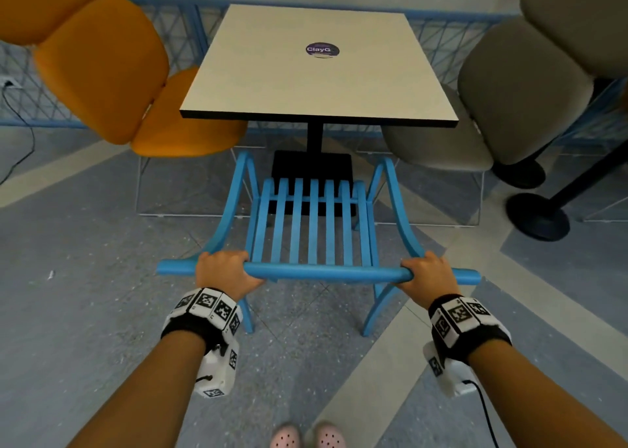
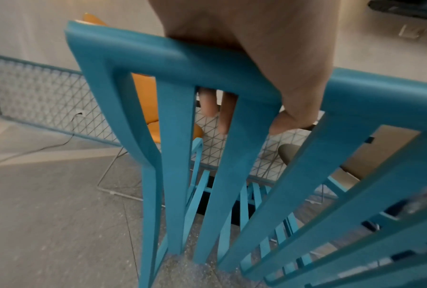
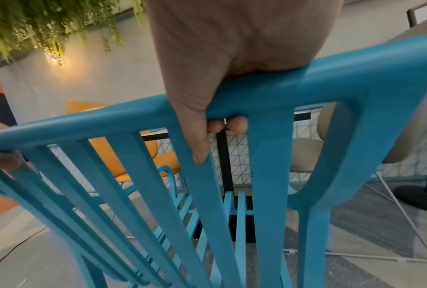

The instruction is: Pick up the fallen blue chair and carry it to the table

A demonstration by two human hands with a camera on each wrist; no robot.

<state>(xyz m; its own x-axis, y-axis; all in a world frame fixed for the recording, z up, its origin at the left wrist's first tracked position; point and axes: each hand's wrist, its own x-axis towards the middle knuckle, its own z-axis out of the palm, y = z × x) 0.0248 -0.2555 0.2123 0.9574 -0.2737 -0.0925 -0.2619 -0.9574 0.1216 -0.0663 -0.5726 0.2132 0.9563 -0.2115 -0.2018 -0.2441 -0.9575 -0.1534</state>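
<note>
The blue slatted plastic chair point(image 1: 311, 230) stands upright on the grey speckled floor point(image 1: 85, 277), its seat pointing at the black pedestal base point(image 1: 312, 165) of the square cream worktop point(image 1: 316, 63). The left hand point(image 1: 222, 271) and the right hand point(image 1: 426, 274) each hold the chair's top rail, fingers point(image 2: 208, 105) curled over it and thumbs below. An orange padded chair point(image 1: 112, 74) stands close on the left of the worktop and a grey padded chair point(image 1: 509, 97) close on the right; the blue chair is in the gap between them. The head view alone shows a round purple sticker point(image 1: 321, 50) on the worktop. Only the right wrist view shows hanging green plants point(image 3: 42, 25).
</note>
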